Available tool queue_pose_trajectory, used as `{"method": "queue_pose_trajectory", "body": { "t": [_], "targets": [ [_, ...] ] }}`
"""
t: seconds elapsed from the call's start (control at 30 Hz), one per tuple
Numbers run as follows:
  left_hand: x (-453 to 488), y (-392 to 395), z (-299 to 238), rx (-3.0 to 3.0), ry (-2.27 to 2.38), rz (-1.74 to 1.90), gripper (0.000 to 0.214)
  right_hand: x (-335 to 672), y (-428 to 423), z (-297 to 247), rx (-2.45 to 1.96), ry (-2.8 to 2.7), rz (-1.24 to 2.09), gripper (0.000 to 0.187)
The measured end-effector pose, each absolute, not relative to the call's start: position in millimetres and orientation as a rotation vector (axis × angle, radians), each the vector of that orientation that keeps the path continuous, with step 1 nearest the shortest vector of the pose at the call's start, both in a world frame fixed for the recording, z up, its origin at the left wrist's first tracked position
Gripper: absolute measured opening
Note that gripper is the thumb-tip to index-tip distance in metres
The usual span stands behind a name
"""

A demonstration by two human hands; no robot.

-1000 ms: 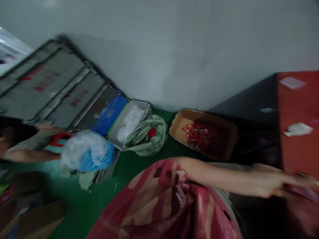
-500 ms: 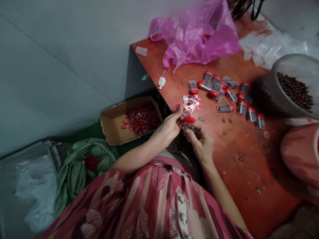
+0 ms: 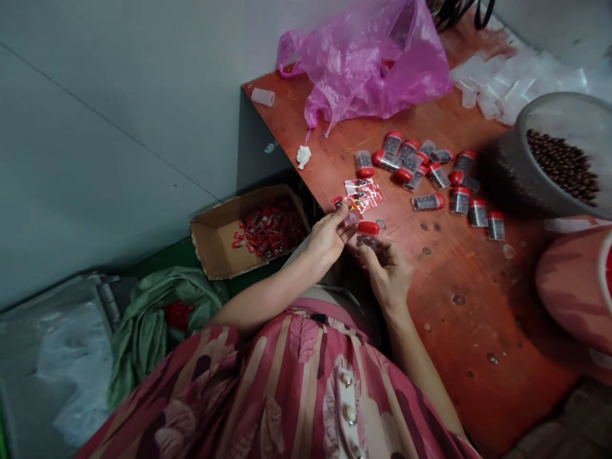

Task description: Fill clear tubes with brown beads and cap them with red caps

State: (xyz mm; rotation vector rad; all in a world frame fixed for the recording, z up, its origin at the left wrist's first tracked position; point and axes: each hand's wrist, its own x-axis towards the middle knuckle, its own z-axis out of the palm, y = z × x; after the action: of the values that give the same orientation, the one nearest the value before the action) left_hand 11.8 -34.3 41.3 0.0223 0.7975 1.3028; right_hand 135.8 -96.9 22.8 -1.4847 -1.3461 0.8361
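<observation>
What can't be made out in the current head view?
Head view, all of these:
Vial: lower part hidden by the right hand.
Left hand: whether it pinches a piece is unclear; the fingertips overlap and show small.
Printed pieces: wording too small to read.
Purple bag: contents mostly hidden by its folds.
Pink tub: cut off by the right edge.

Smooth plastic held container [image 3: 368,231], crinkled glossy bag [image 3: 366,70], matt cardboard box [image 3: 206,245]
</observation>
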Motion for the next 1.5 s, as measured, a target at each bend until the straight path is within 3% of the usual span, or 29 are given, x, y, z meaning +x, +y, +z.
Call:
{"method": "queue_pose_trajectory", "body": {
  "t": [0.3, 0.53, 0.77, 1.0, 1.17, 1.33, 1.5],
  "targets": [
    [20, -41, 45, 0.100, 0.810, 1.226, 0.024, 134, -99, 21, -1.495, -1.304, 0.841, 0.033],
    [18, -42, 43, 0.348, 0.734, 1.178, 0.040, 134, -93, 28, -1.353, -1.150, 1.061, 0.028],
    [16, -41, 39, 0.414, 0.757, 1.078, 0.044, 140, -94, 20, -1.438, -1.287, 0.811, 0.026],
    [13, -36, 44, 0.543, 0.737, 1.015, 0.040, 145, -85, 26, -1.221, -0.959, 1.265, 0.025],
    [15, -34, 43, 0.567, 0.729, 1.010, 0.035, 144, -85, 29, -1.282, -1.096, 0.981, 0.024],
    [15, -33, 49, 0.572, 0.764, 0.976, 0.038, 146, -81, 31, -1.187, -0.983, 1.216, 0.021],
    [16, -32, 50, 0.586, 0.776, 0.977, 0.037, 153, -79, 37, -1.296, -1.197, 1.030, 0.021]
  ]
}}
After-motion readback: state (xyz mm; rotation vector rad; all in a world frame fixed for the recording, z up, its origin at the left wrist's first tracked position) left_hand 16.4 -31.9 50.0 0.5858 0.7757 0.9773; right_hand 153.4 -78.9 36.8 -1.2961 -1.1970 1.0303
